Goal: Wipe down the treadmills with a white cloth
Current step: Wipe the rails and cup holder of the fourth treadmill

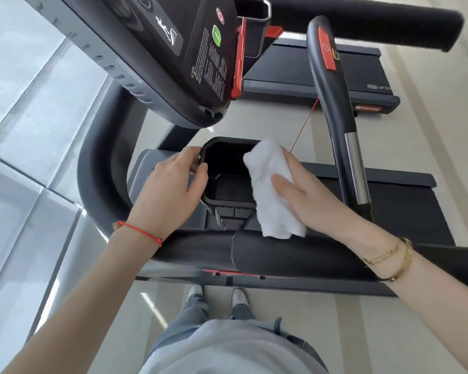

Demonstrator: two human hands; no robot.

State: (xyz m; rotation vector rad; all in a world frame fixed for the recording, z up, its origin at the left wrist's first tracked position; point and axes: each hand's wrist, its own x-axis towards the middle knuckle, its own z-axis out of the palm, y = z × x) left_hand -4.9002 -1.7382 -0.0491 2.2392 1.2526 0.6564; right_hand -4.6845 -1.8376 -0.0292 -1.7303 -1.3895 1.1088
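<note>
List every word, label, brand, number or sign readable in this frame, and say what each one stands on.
Nothing reads in full.
Console panel: block of small white print, too small to read.
Console: green button and red button, symbols only.
Far treadmill deck: pale logo at its edge, cut off and blurred.
Far deck's red badge: white lettering, blurred.
Handlebar's red panel: outline symbol, no words.
</note>
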